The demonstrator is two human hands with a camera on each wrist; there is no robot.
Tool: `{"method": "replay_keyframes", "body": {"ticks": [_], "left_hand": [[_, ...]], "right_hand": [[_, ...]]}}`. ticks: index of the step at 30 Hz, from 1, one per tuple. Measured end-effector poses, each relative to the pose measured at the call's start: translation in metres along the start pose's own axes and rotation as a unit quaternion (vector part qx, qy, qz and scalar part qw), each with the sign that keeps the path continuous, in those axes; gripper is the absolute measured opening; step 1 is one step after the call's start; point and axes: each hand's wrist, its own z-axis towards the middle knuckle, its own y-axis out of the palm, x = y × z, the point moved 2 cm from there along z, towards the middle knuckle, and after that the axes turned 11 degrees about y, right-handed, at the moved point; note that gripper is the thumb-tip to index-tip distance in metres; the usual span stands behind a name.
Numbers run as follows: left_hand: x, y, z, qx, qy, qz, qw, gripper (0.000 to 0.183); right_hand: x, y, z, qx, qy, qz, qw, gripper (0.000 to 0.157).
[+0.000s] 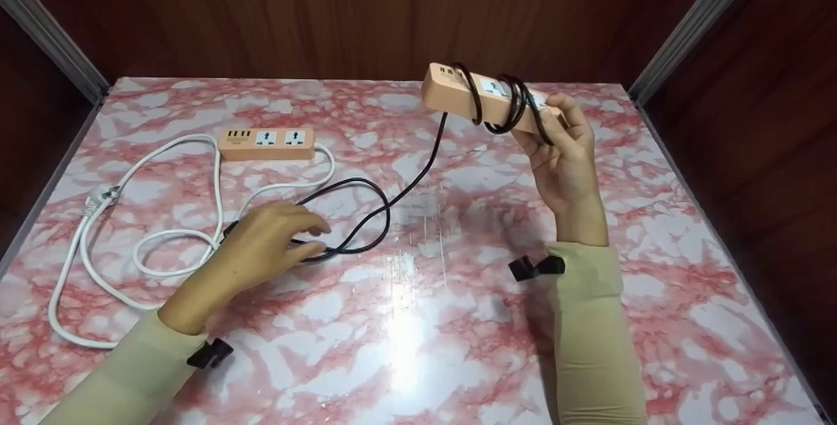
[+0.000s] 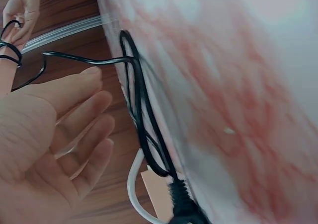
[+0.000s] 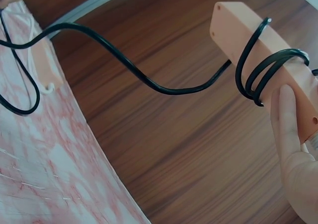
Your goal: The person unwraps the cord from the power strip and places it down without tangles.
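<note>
Raised above the table's back right, an orange power strip (image 1: 458,99) is gripped at its right end by my right hand (image 1: 569,157). Its black cord (image 3: 149,82) loops several times around the body, then hangs down to a loose coil on the table. Over that coil is my left hand (image 1: 271,242); its fingers are loosely bent with nothing between them in the left wrist view. The black plug (image 2: 186,209) lies beside this hand, mostly covered by it in the head view.
A second orange power strip (image 1: 268,145) lies at the back left. Its white cord (image 1: 95,274) spreads in wide loops to the left, ending in a white plug (image 1: 101,200). Dark wood panels (image 1: 274,13) stand around the marbled red-and-white table (image 1: 471,359).
</note>
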Motion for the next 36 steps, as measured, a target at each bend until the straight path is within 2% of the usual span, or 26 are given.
{"method": "replay_keyframes", "body": {"ticks": [6, 15, 24, 30, 36], "left_hand": [[0.014, -0.007, 0.025, 0.080, -0.042, -0.041, 0.9950, 0.023], [0.034, -0.001, 0.065, 0.145, -0.063, -0.101, 0.9821, 0.025], [0.045, 0.012, 0.092, 0.159, -0.102, -0.142, 0.9717, 0.027], [0.045, 0.025, 0.108, 0.158, -0.118, -0.154, 0.9682, 0.027], [0.046, 0.037, 0.117, 0.162, -0.139, -0.159, 0.9638, 0.026]], "right_hand": [[0.000, 0.001, 0.000, 0.006, -0.004, -0.017, 1.000, 0.027], [0.001, 0.001, -0.001, 0.008, 0.001, -0.002, 1.000, 0.025], [0.000, 0.001, 0.000, 0.008, 0.000, -0.014, 1.000, 0.029], [0.000, 0.001, 0.000, 0.002, 0.001, -0.010, 1.000, 0.024], [0.001, 0.002, -0.001, 0.001, 0.002, -0.006, 1.000, 0.023]]}}
